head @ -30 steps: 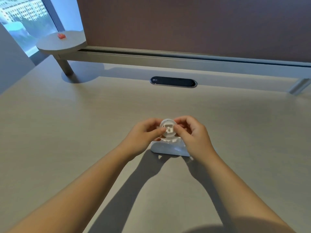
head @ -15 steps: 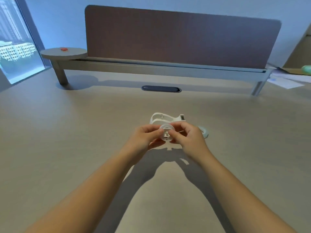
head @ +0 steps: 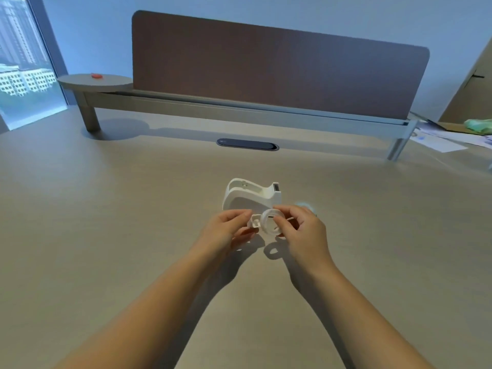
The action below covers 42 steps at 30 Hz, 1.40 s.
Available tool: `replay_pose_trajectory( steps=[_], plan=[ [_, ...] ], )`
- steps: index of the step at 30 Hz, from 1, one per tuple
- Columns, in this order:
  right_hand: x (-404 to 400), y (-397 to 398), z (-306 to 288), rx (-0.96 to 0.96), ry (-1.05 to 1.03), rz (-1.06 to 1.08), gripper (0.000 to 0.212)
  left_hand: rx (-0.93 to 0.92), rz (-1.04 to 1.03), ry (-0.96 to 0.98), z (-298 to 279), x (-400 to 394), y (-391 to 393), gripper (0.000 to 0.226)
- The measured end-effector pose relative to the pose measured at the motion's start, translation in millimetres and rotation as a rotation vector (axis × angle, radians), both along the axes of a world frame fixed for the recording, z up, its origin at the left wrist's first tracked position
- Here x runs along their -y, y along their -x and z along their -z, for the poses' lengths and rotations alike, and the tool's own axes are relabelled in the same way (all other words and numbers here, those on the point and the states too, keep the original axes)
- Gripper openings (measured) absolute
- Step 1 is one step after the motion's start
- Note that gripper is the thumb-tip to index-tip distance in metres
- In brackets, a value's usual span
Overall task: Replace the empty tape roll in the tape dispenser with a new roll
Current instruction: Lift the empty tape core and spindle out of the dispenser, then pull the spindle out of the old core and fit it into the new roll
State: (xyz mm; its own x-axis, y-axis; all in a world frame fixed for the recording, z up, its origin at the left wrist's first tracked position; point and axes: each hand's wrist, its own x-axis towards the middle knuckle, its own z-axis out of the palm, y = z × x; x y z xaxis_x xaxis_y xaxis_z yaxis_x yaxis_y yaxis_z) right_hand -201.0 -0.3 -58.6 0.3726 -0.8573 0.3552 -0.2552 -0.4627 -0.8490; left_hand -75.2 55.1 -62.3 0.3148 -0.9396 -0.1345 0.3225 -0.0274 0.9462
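Observation:
The white tape dispenser [head: 246, 197] stands on the desk with its roll cradle vacant and its cutter end pointing right. Just in front of it, above the desk, my left hand [head: 226, 231] pinches a small white spindle hub [head: 255, 221]. My right hand [head: 303, 230] holds the empty white tape ring [head: 271, 222] by its rim, right beside the hub, the two parts touching or nearly so. A pale bluish tape roll [head: 306, 205] lies on the desk behind my right hand, mostly hidden and blurred.
A brown divider panel [head: 279, 65] on a grey rail runs across the back of the desk [head: 106, 235]. A dark cable slot [head: 247, 144] sits before it. Papers [head: 439, 141] and a green object [head: 479, 126] lie far right. A round side shelf [head: 95, 80] carries a small red item.
The hub and ring were held together as one piece between both hands; now the ring sits in my right hand and the hub in my left. The camera has tilted up.

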Motion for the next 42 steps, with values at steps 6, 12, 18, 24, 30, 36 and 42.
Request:
replay_pose_trajectory(
  steps=[6, 12, 18, 24, 30, 36, 42],
  plan=[
    [31, 18, 15, -0.283, 0.014, 0.064, 0.010, 0.091, -0.080, -0.037, 4, 13, 0, 0.009],
    [40, 17, 25, -0.382, 0.070, 0.025, 0.014, 0.169, -0.055, -0.047, 12, 23, 1, 0.013],
    [36, 22, 15, -0.177, 0.096, -0.073, 0.040, 0.334, 0.025, -0.058, 6, 31, 12, 0.018],
    [41, 39, 10, -0.074, 0.088, -0.073, 0.010, 0.385, 0.095, -0.007, -5, 45, 32, 0.015],
    [63, 79, 10, -0.009, -0.008, 0.199, 0.009, 1.047, 0.009, -0.010, 1, 87, 53, 0.031],
    [72, 104, 18, 0.019, -0.096, 0.247, 0.010, 1.604, 0.143, -0.025, 19, 119, 65, 0.029],
    [71, 102, 21, 0.009, -0.117, 0.237, 0.011, 1.716, 0.108, -0.060, 17, 125, 69, 0.027]
  ],
)
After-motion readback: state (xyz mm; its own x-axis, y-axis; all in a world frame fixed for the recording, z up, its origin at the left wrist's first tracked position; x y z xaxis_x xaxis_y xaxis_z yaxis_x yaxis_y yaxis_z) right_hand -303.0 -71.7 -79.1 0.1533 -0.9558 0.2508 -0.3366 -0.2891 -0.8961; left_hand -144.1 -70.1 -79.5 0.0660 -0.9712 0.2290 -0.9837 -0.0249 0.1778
